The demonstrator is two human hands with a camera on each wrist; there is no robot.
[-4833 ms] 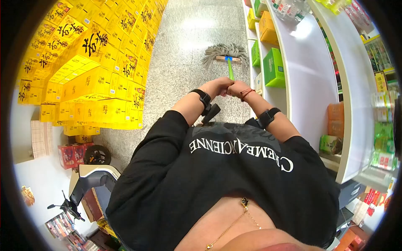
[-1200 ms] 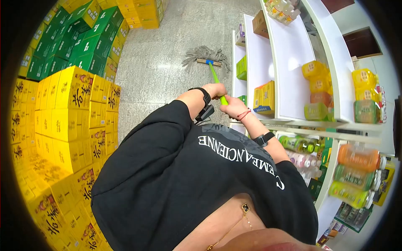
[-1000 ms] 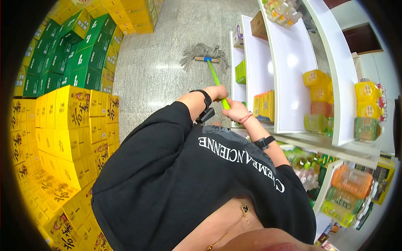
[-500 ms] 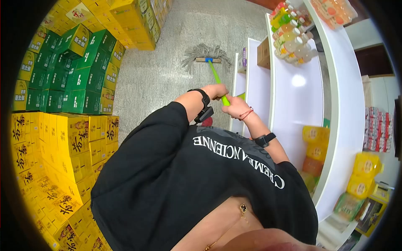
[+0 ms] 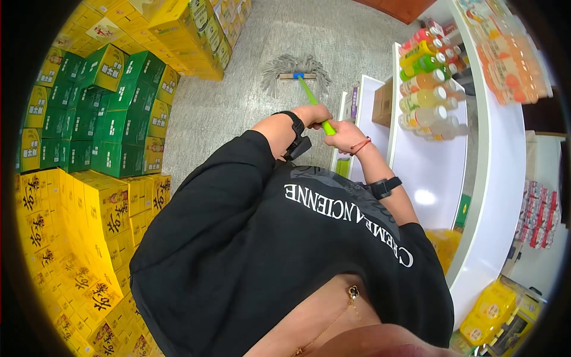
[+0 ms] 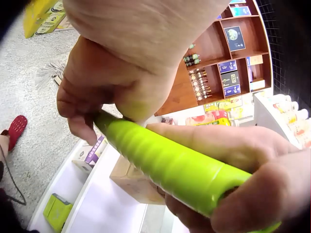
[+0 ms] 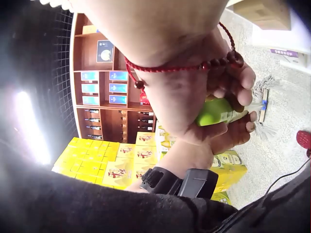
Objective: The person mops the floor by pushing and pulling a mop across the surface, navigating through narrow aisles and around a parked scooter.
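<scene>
A string mop with a grey head (image 5: pixel 291 64), a wooden bar, a blue clamp and a bright green handle (image 6: pixel 165 158) lies on the speckled floor ahead of me. My left hand (image 5: pixel 312 115) grips the handle lower down, fingers curled round it. Just above it, at the top end, my right hand (image 5: pixel 345 137) holds the handle; its thumb (image 6: pixel 250 194) lies by the end in the left wrist view. In the right wrist view the right palm covers much of the green grip (image 7: pixel 214 112). Both wrists carry black straps.
Stacked yellow cartons (image 5: pixel 89 220) and green cartons (image 5: pixel 125 113) line the left side. White shelves (image 5: pixel 425 160) with bottled drinks (image 5: pixel 422 89) run close along my right. Brown wooden furniture (image 5: pixel 398 7) stands ahead. A red shoe (image 6: pixel 18 127) shows on the floor (image 6: pixel 39 111).
I have advanced along the aisle with the mop pushed ahead: cartons and shelves slide down the head view, and drink bottles and wooden furniture have come into sight. Both hands keep their grip.
</scene>
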